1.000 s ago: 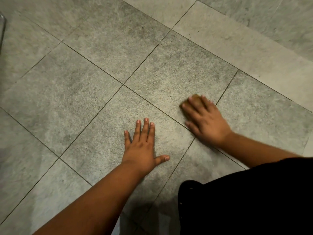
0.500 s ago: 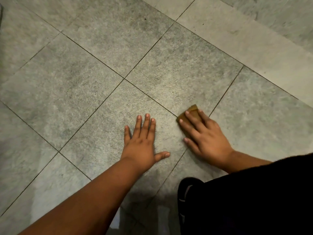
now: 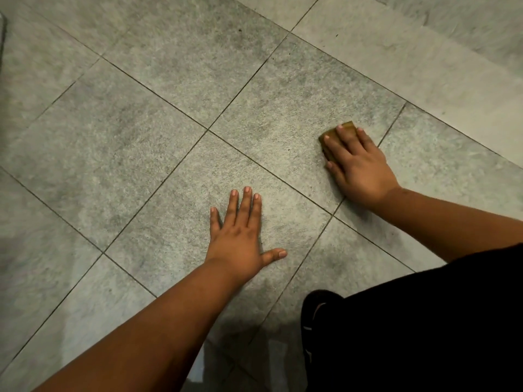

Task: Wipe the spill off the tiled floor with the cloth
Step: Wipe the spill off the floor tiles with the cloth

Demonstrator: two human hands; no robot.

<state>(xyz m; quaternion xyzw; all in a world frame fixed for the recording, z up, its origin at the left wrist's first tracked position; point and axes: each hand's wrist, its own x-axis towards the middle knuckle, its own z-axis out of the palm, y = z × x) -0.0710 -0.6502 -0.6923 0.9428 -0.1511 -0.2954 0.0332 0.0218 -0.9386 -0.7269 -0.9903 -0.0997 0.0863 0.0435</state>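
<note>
A small folded brown cloth (image 3: 334, 134) lies on the grey tiled floor (image 3: 158, 117), mostly hidden beneath my right hand (image 3: 358, 165), whose fingers press it flat against a tile. Only the cloth's far corner and left edge show past the fingertips. My left hand (image 3: 240, 236) rests palm down on the neighbouring tile, fingers spread, holding nothing, roughly a hand's width to the left of and nearer than the cloth. I see no distinct spill; the tiles carry darker mottled patches.
My knee in dark clothing (image 3: 410, 329) fills the lower right. A band of paler tiles (image 3: 424, 66) runs along the upper right. A dark edge of some object (image 3: 2, 38) shows at the far left border.
My right hand slid the cloth back toward me and then away to the right again, a wiping stroke. My left hand stayed planted on its tile.
</note>
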